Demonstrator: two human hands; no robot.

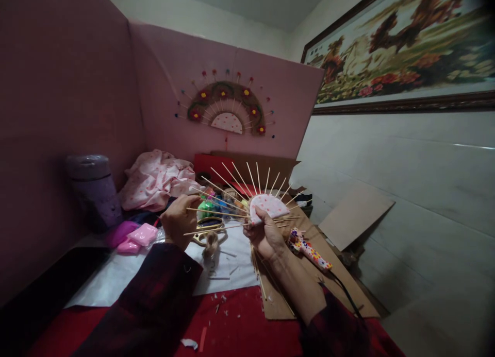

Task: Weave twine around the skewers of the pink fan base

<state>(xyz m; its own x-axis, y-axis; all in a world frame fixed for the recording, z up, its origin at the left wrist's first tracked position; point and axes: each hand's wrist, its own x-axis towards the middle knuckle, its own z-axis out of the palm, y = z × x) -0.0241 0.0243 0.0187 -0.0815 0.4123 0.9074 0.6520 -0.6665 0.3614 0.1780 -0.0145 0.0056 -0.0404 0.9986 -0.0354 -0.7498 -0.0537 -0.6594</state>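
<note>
My right hand (266, 236) grips a half-round fan base (268, 206), covered in white cloth with small red-pink marks, thumb on its face. Thin wooden sticks (253, 177) spread out from its curved edge like rays. My left hand (180, 219) is at the outer ends of the left-side sticks, its fingers pinched together on what looks like one stick; the exact contact is partly hidden. Below the sticks, gold-handled scissors (199, 238) lie beside a tuft of brown twine (211, 245). A flower-patterned glue gun (309, 250) rests right of my right forearm.
A finished-looking fan (226, 109) with flowers is pinned on the pink board (162, 89). Around the table are a purple tumbler (93, 192), crumpled pink cloth (158, 179), pink clay packs (135, 237), a cardboard sheet (348, 290), loose sticks and paper scraps on red cloth (232, 331).
</note>
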